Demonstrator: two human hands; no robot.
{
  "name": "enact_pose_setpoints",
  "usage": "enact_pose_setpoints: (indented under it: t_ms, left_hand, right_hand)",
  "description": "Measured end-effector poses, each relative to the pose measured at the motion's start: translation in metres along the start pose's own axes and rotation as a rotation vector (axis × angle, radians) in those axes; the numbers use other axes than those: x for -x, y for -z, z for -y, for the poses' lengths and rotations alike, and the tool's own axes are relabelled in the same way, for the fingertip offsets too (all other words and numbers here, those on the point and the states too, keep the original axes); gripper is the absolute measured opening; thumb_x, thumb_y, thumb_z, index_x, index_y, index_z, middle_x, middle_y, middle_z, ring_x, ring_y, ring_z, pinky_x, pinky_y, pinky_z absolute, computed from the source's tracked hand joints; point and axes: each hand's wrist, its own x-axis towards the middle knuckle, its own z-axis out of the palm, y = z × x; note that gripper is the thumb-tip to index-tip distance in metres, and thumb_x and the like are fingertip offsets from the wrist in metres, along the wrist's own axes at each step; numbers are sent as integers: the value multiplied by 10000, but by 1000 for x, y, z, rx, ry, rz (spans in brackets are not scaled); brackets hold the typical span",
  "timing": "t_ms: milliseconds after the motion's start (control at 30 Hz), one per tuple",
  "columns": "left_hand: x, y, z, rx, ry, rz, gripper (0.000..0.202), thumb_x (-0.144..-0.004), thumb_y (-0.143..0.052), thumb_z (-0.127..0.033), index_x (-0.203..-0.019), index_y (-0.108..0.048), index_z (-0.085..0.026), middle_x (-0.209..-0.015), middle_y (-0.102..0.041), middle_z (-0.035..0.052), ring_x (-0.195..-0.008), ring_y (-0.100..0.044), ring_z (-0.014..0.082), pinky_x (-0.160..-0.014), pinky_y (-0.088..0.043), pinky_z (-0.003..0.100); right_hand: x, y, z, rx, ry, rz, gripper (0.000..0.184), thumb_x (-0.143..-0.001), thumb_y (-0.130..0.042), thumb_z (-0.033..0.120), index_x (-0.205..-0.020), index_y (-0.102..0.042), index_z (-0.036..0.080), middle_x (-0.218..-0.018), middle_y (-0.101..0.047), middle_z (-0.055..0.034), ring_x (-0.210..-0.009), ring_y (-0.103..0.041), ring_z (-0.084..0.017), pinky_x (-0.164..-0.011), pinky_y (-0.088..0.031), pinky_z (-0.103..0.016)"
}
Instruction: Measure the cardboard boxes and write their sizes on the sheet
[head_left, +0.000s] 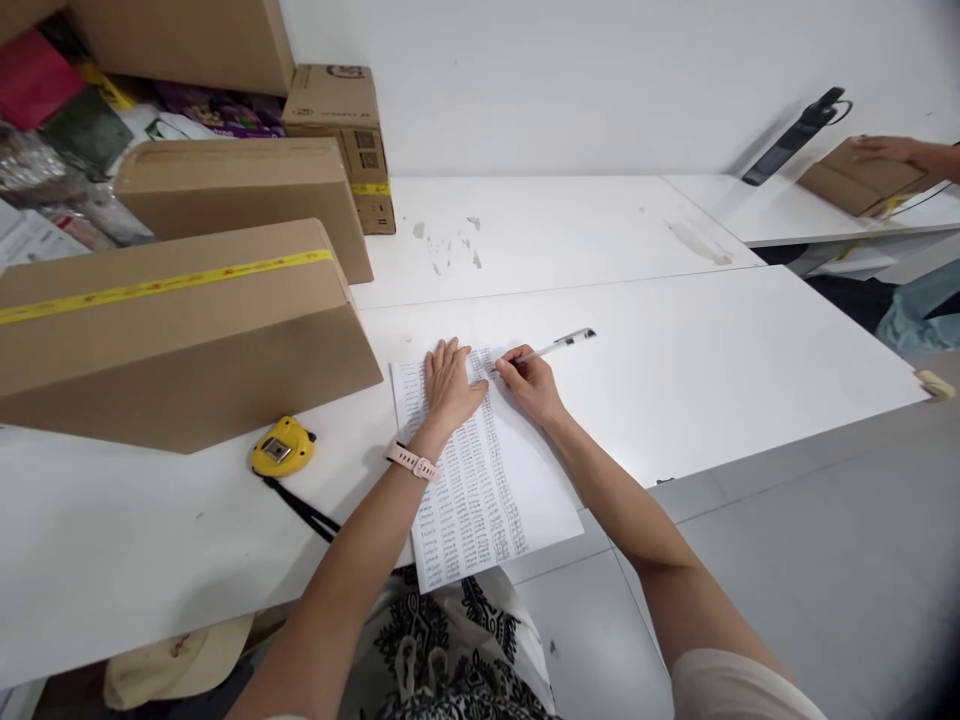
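A printed sheet of paper (480, 490) with columns of small text lies on the white table (675, 360), its near edge hanging over the table's front. My left hand (450, 385) rests flat on the top of the sheet, fingers stretched out, a pink watch on the wrist. My right hand (529, 385) is closed on a clear pen (559, 345), whose tip touches the sheet near its upper right part.
A yellow tape measure (283, 447) with a black strap lies left of the sheet. Three cardboard boxes (180, 330) crowd the table's left side. At the far right another person's hand (896, 150) rests on a flat box (855, 178) beside a black device (795, 135).
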Motion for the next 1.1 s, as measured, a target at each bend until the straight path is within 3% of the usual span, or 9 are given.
enact_pose_setpoints:
  t_ms: [133,267,400,1100]
  left_hand:
    - [0,-1,1,-5,-1,7,599,-834,-648,-285,-1399,-509,-144,-1638,-375,123,-1565,-208,293,-1297,-106,470]
    - [0,-3,3,-9,-6,4,584,-840,-640,-287,-1393,-509,-155,-1639,-374,119,-1566,-206,290,-1297,-105,473]
    - [-1,-5,4,-13,-10,-8,579,-842,-648,-302,-1388,-514,-162,-1637,-379,120,-1563,-215,290,-1295,-111,479]
    - [-1,-4,4,-17,-7,-2,576,-844,-640,-295,-1389,-513,-157,-1633,-387,116,-1564,-214,286,-1296,-108,472]
  right_hand:
    - [0,-1,-1,-58,-55,1,363,-779,-751,527,-878,-570,228,-692,-639,4,-601,-589,-167,-604,-471,-323]
    - [4,-3,7,69,-47,-45,292,-791,-700,414,-716,-482,235,-559,-509,55,-509,-439,-118,-511,-348,-277]
    - [5,-4,12,130,-15,-40,237,-779,-645,329,-684,-449,235,-538,-417,75,-519,-366,-106,-514,-284,-270]
    - [5,-5,12,168,9,-9,225,-777,-613,336,-675,-438,236,-551,-398,76,-527,-349,-106,-526,-265,-279]
